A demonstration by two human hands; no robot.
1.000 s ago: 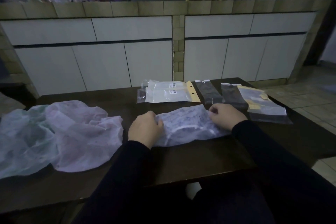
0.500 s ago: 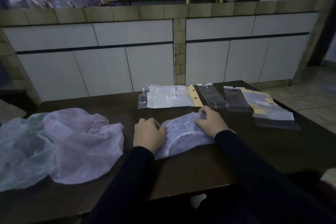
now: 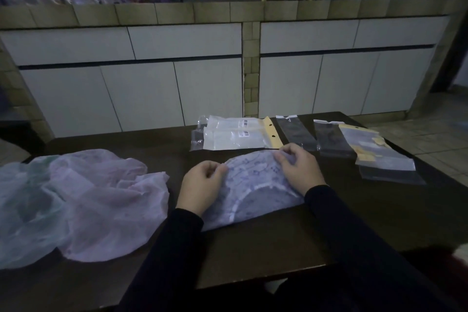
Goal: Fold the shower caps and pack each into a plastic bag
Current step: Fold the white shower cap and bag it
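Both hands on the patterned shower cap (image 3: 255,185) mid-desk: left hand (image 3: 201,186) pinches its left edge, right hand (image 3: 298,168) fingers grip the far edge. I see bare desk (image 3: 266,248) toward the near edge, loose caps (image 3: 83,200) left, plastic bags (image 3: 238,135) just behind

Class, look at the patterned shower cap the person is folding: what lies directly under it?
The patterned shower cap lies on the dark table, with the left hand and right hand gripping its edges. The tabletop beneath it is covered, so anything there cannot be seen.
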